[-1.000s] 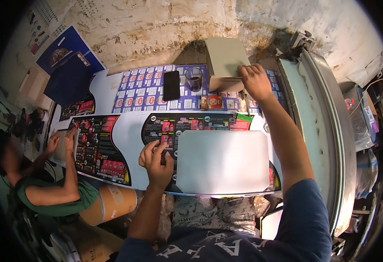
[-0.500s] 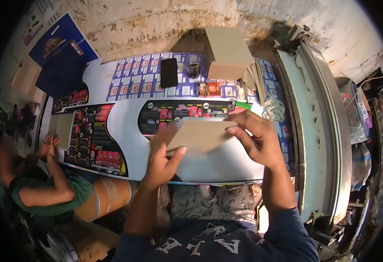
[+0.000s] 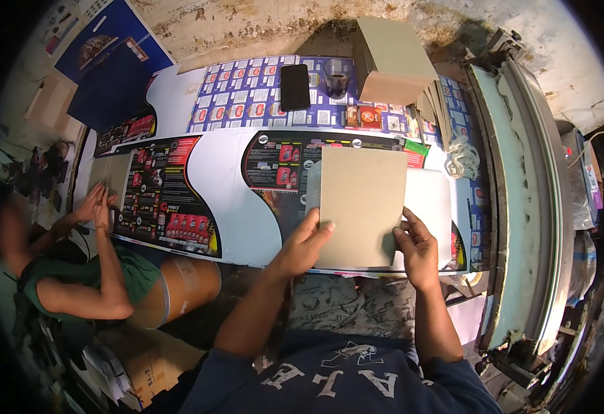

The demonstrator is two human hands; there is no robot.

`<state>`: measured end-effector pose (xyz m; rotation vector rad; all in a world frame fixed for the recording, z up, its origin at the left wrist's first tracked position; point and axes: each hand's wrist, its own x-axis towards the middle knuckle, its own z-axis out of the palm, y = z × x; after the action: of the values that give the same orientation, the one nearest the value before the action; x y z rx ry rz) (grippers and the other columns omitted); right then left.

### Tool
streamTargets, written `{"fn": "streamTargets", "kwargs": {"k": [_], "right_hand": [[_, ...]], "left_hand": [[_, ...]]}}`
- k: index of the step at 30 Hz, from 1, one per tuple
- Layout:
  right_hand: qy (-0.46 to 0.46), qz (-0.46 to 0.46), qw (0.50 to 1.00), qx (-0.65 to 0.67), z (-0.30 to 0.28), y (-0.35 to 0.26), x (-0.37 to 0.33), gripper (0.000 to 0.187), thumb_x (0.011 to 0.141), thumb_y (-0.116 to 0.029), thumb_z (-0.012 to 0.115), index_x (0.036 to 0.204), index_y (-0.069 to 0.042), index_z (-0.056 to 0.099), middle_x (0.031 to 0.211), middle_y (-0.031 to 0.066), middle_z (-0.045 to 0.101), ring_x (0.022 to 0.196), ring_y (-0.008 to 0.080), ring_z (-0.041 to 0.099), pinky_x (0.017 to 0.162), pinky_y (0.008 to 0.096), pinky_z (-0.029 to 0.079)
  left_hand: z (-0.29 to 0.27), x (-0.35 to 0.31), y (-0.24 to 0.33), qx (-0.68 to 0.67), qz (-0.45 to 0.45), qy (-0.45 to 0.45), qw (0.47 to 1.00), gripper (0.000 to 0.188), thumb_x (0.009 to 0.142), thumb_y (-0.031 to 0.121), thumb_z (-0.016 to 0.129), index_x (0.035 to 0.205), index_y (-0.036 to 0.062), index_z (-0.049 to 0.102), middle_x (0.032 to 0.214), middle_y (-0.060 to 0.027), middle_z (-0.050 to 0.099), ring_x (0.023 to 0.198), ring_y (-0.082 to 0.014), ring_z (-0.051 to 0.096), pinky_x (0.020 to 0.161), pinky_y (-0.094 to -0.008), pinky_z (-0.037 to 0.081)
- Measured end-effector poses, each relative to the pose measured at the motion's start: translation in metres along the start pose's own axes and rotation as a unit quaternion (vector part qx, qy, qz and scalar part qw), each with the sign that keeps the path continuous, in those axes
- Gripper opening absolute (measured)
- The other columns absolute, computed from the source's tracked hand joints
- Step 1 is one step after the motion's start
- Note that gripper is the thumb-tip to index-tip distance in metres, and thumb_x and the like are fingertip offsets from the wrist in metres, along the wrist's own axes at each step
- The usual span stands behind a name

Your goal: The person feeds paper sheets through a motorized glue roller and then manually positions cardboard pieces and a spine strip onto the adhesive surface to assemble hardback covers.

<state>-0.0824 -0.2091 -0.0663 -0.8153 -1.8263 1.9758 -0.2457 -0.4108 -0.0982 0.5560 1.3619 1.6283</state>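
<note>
A grey-brown cardboard sheet (image 3: 361,203) lies flat over a white sheet (image 3: 429,200) on the printed table cover. My left hand (image 3: 304,243) rests on the cardboard's lower left edge, fingers spread along it. My right hand (image 3: 414,245) pinches the cardboard's lower right corner. A stack of the same grey boards (image 3: 390,61) stands at the back of the table, beyond both hands.
A black phone (image 3: 294,87) and a dark glass (image 3: 336,74) sit at the back. White string (image 3: 459,160) lies to the right, next to a long machine (image 3: 522,200). At the left, another person's hands (image 3: 96,204) press a board.
My right hand came back from the stack at the rear with a cardboard sheet, and both hands have laid it down over the white sheet.
</note>
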Motion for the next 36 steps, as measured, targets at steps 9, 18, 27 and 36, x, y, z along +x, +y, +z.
{"fn": "streamTargets", "kwargs": {"k": [9, 18, 27, 36], "right_hand": [[0.009, 0.078, 0.997, -0.015, -0.003, 0.036, 0.021, 0.046, 0.098, 0.000, 0.059, 0.142, 0.011, 0.050, 0.098, 0.0081, 0.072, 0.078, 0.0083, 0.062, 0.067, 0.0222, 0.049], [0.002, 0.086, 0.995, -0.052, 0.011, 0.048, 0.023, 0.045, 0.097, -0.002, 0.060, 0.140, 0.010, 0.052, 0.100, 0.0092, 0.072, 0.085, 0.0121, 0.065, 0.077, 0.0250, 0.052], [0.010, -0.043, 0.946, -0.322, 0.013, 0.034, 0.026, 0.040, 0.091, -0.008, 0.068, 0.128, 0.005, 0.064, 0.098, 0.0191, 0.072, 0.081, 0.0272, 0.070, 0.078, 0.0356, 0.056], [-0.002, -0.046, 0.923, -0.381, 0.013, 0.026, 0.029, 0.037, 0.088, -0.011, 0.071, 0.122, 0.002, 0.069, 0.101, 0.0228, 0.072, 0.088, 0.0360, 0.071, 0.083, 0.0409, 0.055]], "left_hand": [[-0.065, 0.001, 0.028, 0.562, 0.044, -0.002, 0.826, 0.095, 0.072, 0.053, 0.085, 0.148, 0.0069, 0.051, 0.158, -0.0117, 0.038, 0.150, -0.0382, 0.023, 0.121, -0.0566, 0.019], [-0.062, 0.004, 0.020, 0.634, 0.014, -0.047, 0.772, 0.101, 0.065, 0.047, 0.089, 0.150, 0.0106, 0.049, 0.158, -0.0091, 0.037, 0.151, -0.0363, 0.023, 0.121, -0.0579, 0.017], [-0.061, 0.003, 0.022, 0.631, 0.012, -0.041, 0.774, 0.095, 0.068, 0.042, 0.090, 0.150, 0.0141, 0.050, 0.157, -0.0080, 0.039, 0.149, -0.0353, 0.027, 0.122, -0.0569, 0.016], [-0.061, 0.000, 0.022, 0.628, 0.007, -0.042, 0.777, 0.092, 0.072, 0.040, 0.089, 0.151, 0.0161, 0.049, 0.158, -0.0072, 0.037, 0.151, -0.0334, 0.024, 0.122, -0.0560, 0.012]]}}
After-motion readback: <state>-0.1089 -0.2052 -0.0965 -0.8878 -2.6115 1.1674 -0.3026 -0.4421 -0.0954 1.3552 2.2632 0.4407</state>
